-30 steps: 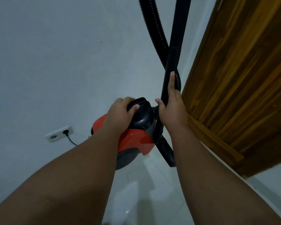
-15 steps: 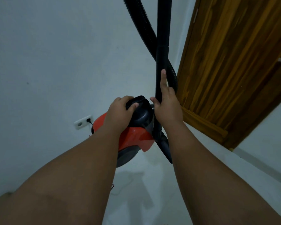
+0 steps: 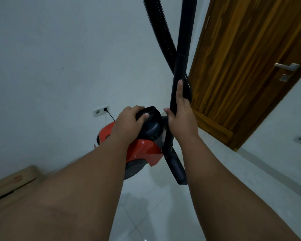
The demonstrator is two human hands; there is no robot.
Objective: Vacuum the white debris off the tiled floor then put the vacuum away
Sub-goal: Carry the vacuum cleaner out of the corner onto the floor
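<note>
A red and black canister vacuum (image 3: 142, 152) hangs above the white tiled floor (image 3: 156, 206), close to the wall. My left hand (image 3: 129, 122) grips its black carry handle (image 3: 149, 112). My right hand (image 3: 182, 117) holds the black rigid wand (image 3: 182, 54), index finger stretched up along it. The wand's floor nozzle (image 3: 176, 169) points down beside the canister. A ribbed black hose (image 3: 161, 30) loops up behind the wand and out of the top of the view. No white debris shows on the visible floor.
A wall socket (image 3: 100, 110) with the plugged black cord (image 3: 109, 114) sits behind the vacuum. A wooden door (image 3: 247, 66) with a metal handle (image 3: 288, 66) stands at right. A cardboard box (image 3: 12, 181) lies at lower left by the wall.
The view has swung, so the socket and box now appear further right and the door handle has come into sight. Both hands keep the same grips on the carry handle and wand.
</note>
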